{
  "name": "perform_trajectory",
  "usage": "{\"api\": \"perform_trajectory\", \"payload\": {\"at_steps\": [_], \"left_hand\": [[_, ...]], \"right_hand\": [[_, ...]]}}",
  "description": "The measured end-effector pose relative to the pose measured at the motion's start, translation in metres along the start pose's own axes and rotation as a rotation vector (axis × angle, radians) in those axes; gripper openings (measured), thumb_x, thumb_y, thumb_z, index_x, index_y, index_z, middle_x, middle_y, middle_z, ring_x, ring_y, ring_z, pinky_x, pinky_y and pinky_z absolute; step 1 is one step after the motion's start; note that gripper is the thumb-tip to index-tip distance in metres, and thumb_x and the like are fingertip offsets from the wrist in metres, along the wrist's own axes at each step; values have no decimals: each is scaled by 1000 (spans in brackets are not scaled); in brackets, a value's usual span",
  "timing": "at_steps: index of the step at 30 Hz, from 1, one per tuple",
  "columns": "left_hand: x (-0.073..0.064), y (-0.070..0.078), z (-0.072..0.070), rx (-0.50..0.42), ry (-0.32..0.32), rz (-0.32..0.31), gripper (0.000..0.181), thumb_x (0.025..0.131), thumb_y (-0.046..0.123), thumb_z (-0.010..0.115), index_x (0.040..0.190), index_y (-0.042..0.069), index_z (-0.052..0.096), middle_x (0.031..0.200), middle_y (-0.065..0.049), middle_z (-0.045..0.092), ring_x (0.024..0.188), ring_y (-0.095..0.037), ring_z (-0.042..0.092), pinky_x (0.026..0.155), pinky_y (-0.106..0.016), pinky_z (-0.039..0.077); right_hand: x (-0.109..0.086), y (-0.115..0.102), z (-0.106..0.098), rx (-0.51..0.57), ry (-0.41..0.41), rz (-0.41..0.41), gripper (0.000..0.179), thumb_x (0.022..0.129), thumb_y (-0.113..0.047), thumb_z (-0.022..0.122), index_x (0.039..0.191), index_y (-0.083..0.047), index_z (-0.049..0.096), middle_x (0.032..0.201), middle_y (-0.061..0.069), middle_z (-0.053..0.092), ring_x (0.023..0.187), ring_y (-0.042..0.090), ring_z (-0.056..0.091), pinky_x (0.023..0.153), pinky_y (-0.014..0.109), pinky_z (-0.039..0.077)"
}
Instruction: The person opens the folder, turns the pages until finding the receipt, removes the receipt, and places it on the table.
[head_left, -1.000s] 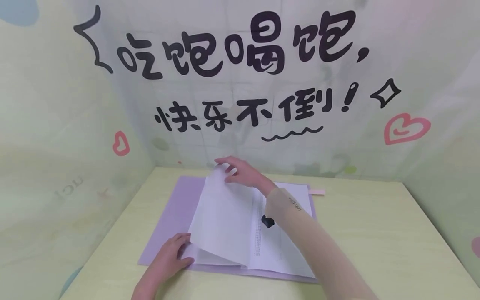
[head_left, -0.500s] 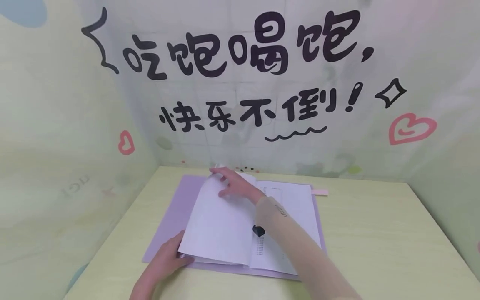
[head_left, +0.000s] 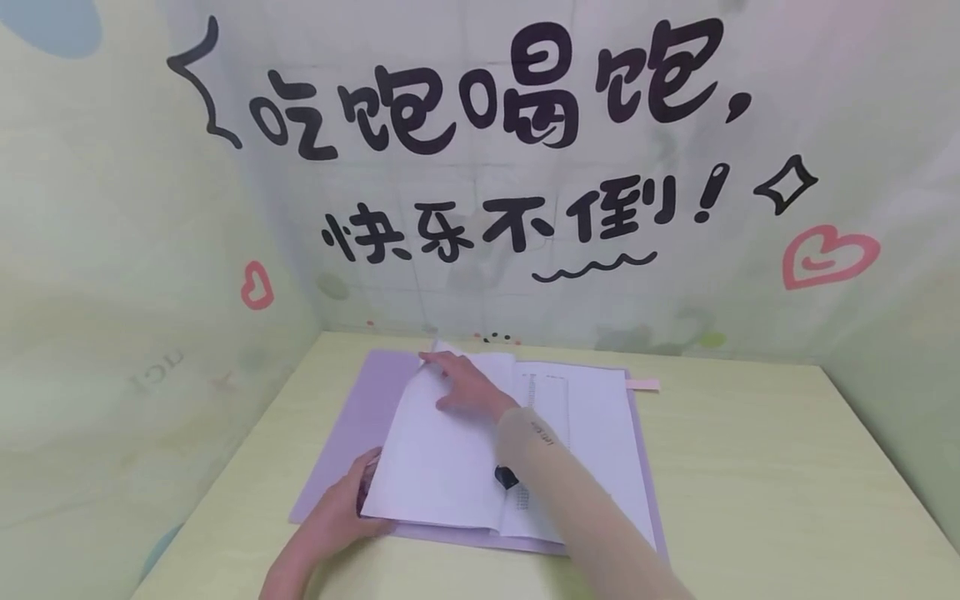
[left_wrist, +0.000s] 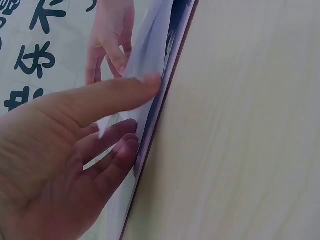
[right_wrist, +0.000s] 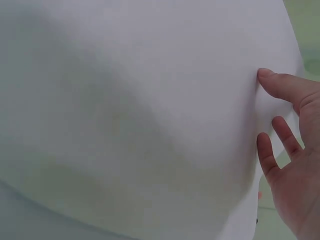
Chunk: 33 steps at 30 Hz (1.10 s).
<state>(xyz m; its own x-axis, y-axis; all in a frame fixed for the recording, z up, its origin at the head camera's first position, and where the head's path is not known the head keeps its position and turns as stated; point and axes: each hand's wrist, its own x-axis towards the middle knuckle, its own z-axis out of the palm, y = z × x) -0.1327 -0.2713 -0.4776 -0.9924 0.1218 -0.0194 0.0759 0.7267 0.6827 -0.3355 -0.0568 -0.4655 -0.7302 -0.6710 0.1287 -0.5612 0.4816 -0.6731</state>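
An open book with a purple cover [head_left: 356, 417] lies on the middle of the table [head_left: 765, 475]. A curved white page [head_left: 435, 458] covers part of its left half; the right hand [head_left: 467, 382] pinches this page by its far left edge. The left hand [head_left: 341, 510], fingers loose and apart, touches the book's near left side. A pink tab [head_left: 642, 385] juts out far right. Beyond, black lettering [head_left: 519, 235] marks the wall [head_left: 427, 300].

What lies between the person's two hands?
In the head view, a white page lies between the left hand and the right hand.
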Motion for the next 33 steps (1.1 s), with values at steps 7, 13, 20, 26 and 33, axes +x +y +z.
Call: {"api": "perform_trajectory", "payload": {"at_steps": [7, 13, 20, 26, 33], "left_hand": [[1, -4, 0, 11, 15, 33, 93, 72, 22, 87, 148, 3, 36, 108, -5, 67, 83, -1, 53, 75, -19, 51], [0, -5, 3, 35, 26, 53, 83, 75, 9, 82, 147, 8, 40, 94, -1, 61, 81, -3, 52, 73, -20, 49], [0, -3, 3, 56, 53, 93, 66, 76, 6, 80, 137, 4, 54, 107, -3, 61, 86, -4, 51, 77, -21, 50], [-1, -1, 4, 145, 90, 115, 62, 74, 9, 82, 132, 3, 60, 128, -14, 62, 103, -20, 60, 94, -36, 53], [0, 3, 3, 146, 75, 91, 61, 75, 8, 81, 132, 0, 60, 132, -15, 58, 109, -24, 59, 97, -38, 52]], "right_hand": [[-3, 1, 11, -58, -3, 45, 85, 86, -8, 74, 156, -27, 28, 159, -1, 37, 139, 21, 43, 117, 37, 37], [-6, -1, 13, -100, -28, 65, 85, 87, -10, 73, 157, -25, 27, 162, 1, 32, 151, 24, 28, 124, 41, 26], [-5, 3, 16, -133, -15, 84, 87, 88, -12, 72, 158, -29, 22, 163, -1, 31, 152, 25, 26, 124, 42, 26], [-5, 4, 17, -155, -4, 105, 85, 87, -15, 74, 156, -31, 26, 159, -2, 37, 147, 25, 33, 123, 43, 28], [-5, 4, 19, -296, 1, 116, 65, 88, -27, 74, 147, -33, 45, 150, -3, 48, 135, 25, 39, 106, 43, 35]]}}
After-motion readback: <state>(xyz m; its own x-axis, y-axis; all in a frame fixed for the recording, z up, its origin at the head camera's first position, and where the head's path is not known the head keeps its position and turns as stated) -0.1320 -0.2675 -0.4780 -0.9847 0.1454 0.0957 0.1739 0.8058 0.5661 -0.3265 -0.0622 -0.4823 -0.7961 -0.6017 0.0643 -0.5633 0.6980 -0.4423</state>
